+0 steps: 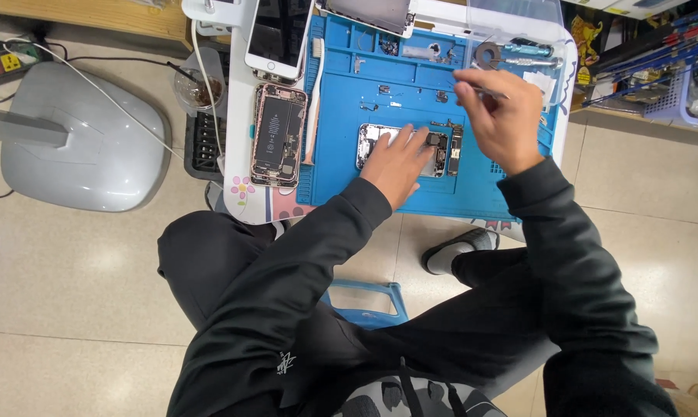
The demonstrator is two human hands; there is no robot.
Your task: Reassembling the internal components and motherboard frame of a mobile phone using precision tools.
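Two bare hands are at work over the blue silicone repair mat (341,166). The gutted silver phone chassis (441,150), near the mat's front edge, is pinned under the flat, spread fingers of the left hand (397,164). Thin metal tweezers (489,92) are pinched by the right hand (499,116).
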